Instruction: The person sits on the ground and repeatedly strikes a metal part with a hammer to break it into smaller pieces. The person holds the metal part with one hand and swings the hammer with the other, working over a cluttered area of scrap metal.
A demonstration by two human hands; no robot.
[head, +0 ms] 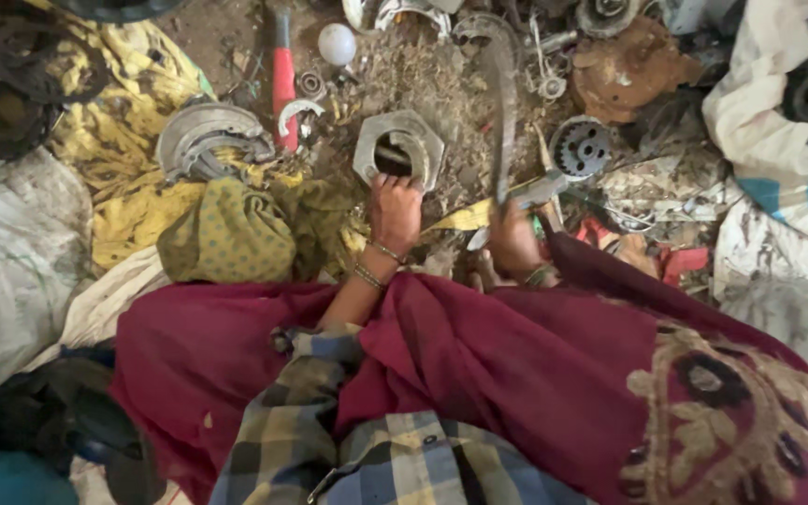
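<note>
My left hand [395,208] steadies the hexagonal metal housing [398,148], fingers on its rim. My right hand [513,238] is clenched around the hammer [505,112]. Step in hand: breaking it down; next blow needs careful aim.

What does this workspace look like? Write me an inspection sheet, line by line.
Surface: dirt ground strewn with grit and metal scraps.
Job's things: hexagonal metal ring with a round opening; long curved metal tool, blurred.
Clutter: toothed gear, red-handled tool, white ball, rusty disc, round metal housing.
Hands: left hand grips the ring's near edge; right hand is closed on the curved tool's handle.
Cables: nothing seen.
Surroundings: yellow cloth, white sacks, maroon cloth over the lap, plaid sleeve.
</note>
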